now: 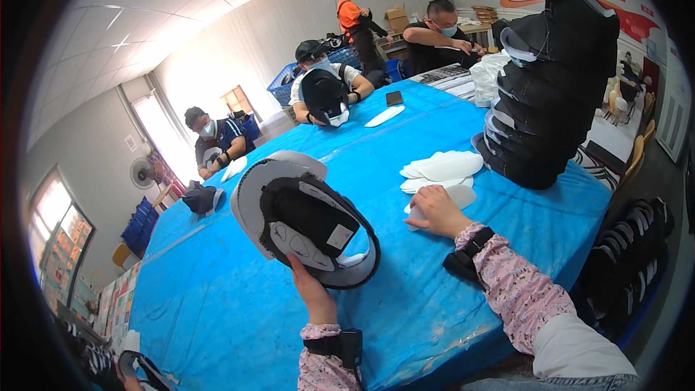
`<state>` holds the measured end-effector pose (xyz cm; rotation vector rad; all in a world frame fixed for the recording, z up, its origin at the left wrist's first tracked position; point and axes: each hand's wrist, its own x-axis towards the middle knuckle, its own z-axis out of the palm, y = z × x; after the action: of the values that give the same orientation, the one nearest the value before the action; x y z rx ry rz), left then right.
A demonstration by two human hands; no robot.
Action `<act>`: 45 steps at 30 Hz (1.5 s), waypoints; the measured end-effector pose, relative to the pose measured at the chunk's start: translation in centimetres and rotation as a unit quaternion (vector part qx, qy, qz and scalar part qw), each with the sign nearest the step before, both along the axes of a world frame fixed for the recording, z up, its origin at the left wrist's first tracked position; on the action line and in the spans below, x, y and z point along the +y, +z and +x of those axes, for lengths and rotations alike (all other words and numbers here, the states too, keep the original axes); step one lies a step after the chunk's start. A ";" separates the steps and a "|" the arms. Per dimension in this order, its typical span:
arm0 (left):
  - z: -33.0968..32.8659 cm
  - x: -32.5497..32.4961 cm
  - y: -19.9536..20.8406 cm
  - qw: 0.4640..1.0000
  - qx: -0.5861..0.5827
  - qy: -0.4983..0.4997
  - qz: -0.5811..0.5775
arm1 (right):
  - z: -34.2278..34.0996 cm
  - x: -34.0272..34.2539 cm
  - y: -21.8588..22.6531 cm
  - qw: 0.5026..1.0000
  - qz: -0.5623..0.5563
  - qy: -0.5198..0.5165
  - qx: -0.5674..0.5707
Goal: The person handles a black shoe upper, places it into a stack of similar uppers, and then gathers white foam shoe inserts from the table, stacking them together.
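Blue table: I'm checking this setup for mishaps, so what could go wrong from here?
The tall black stack near the right edge of the blue table might topple if bumped. The overlapping white pieces by the right hand could slide apart. The black-and-grey piece, held only by the left hand, might slip.

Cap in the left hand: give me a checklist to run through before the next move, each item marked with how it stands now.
1. Cap held: ok, the left hand grips its near rim.
2. Inside of the cap exposed: ok, the black lining and white label show.
3. Right hand on a white piece: ok, its fingers touch it.
4. Only one piece under those fingers: cannot tell, the hand covers part of it.
5. Pile of white pieces squared up: not ok, they overlap unevenly.
6. Stack of black caps apart from both hands: ok.
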<state>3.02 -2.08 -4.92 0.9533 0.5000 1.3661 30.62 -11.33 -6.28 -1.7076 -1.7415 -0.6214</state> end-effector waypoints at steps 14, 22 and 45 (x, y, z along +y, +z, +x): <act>0.0 0.0 0.0 1.000 0.003 0.000 0.004 | 0.3 0.0 -0.7 0.997 -0.071 0.025 0.015; 0.1 -0.7 0.4 0.959 0.148 0.161 0.182 | -2.7 -0.9 4.0 0.987 0.146 0.028 0.061; 0.0 -3.1 2.8 0.878 0.297 0.133 0.350 | -2.0 -4.0 9.2 0.577 0.322 0.263 0.703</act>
<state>3.06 -5.22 -2.14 1.9963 0.6178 1.5201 28.58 -15.36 2.91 -0.5478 -0.5332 0.3849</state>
